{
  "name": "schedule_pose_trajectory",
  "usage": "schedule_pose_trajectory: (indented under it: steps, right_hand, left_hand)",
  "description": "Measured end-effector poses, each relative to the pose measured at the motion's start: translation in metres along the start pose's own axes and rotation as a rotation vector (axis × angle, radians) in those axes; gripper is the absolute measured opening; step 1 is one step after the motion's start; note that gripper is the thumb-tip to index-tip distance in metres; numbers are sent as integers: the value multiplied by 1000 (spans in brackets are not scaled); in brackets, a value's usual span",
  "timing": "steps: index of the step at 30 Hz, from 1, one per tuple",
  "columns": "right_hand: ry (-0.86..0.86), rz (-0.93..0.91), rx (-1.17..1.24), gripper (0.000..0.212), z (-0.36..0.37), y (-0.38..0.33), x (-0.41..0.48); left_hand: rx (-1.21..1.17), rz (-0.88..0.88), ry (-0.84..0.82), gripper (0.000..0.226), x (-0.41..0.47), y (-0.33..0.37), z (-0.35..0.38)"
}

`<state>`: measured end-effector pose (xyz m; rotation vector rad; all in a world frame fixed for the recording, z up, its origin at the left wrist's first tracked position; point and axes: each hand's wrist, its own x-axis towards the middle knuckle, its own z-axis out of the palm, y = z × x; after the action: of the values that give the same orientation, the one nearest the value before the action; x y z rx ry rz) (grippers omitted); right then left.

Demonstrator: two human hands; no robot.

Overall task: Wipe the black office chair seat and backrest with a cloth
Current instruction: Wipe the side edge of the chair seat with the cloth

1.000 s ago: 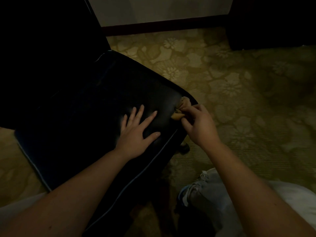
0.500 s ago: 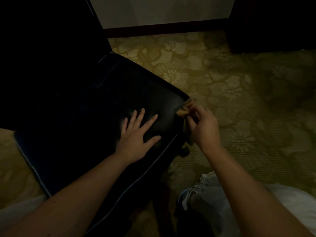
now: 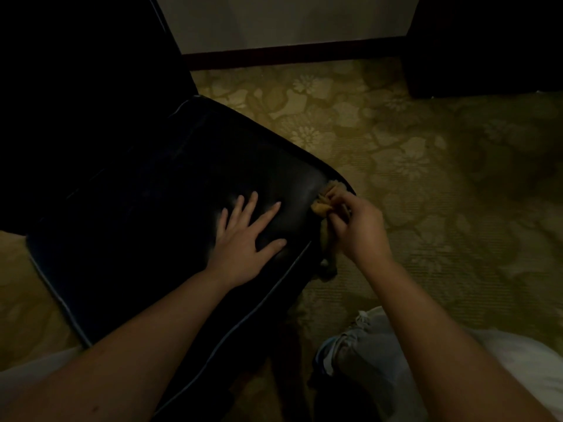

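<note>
Dim room, head cam looking down. Black chair seat (image 3: 146, 226) fills the left-center of the view, light piping along its edges; backrest (image 3: 85, 65) rises at upper left, mostly lost in shadow. Left hand (image 3: 243, 239) lies flat on the seat near its right corner, fingers straight and spread, palm down, grasping nothing. Right hand (image 3: 359, 226) is at the seat's right corner, fingers curled, pinching a bunched tan cloth (image 3: 326, 202) against the corner edge; part of the cloth hangs down the side below the hand. Floral yellow-green carpet (image 3: 411, 166) under and around the chair. Pale wall w/ dark baseboard (image 3: 289, 53) at top. Person's knee in light ripped jeans (image 3: 359, 354) at bottom right.
</note>
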<state>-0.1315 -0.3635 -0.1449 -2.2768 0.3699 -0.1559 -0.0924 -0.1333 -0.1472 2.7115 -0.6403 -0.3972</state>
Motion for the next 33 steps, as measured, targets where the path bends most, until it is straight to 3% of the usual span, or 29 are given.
schedule_pose_trajectory:
  steps: [4, 12, 17, 26, 30, 33]
  right_hand:
    - [79, 25, 102, 32, -6, 1, 4]
    - [-54, 27, -9, 31, 0, 3, 0]
    - [-174, -94, -15, 28, 7, -4, -6]
    - [13, -9, -30, 41, 1, 4, 3]
    - [64, 21, 106, 49, 0, 3, 0]
    - [66, 86, 162, 41, -1, 2, 0]
  left_hand:
    - [5, -5, 11, 73, 2, 2, 1]
    - [9, -10, 11, 71, 4, 2, 2]
    - [19, -22, 18, 70, 5, 5, 1]
    - [7, -42, 15, 70, 6, 9, -2]
    - [0, -38, 26, 66, 7, 8, -1]
    - [7, -41, 37, 67, 7, 10, -1]
